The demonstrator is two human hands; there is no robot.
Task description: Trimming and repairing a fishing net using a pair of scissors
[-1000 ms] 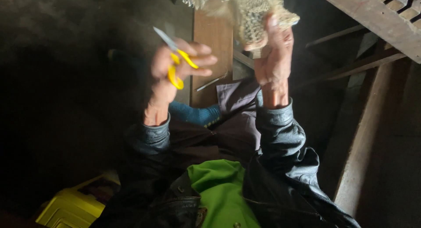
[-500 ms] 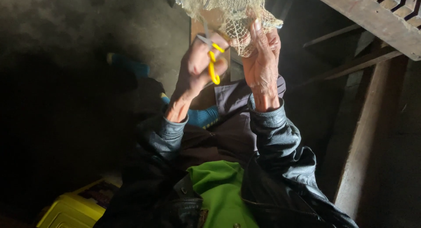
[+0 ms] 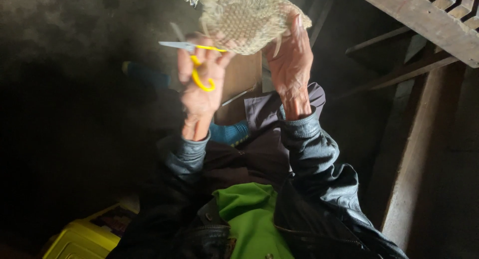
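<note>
The left hand grips yellow-handled scissors (blades pointing left), fingers through the loops. The right hand clasps a pale mesh bundle from below.

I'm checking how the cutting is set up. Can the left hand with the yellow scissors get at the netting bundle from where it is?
Probably yes. The left hand holds the yellow scissors right beside the netting bundle, which the right hand holds up. Nothing lies between them, though the blades point away from the netting.
</note>
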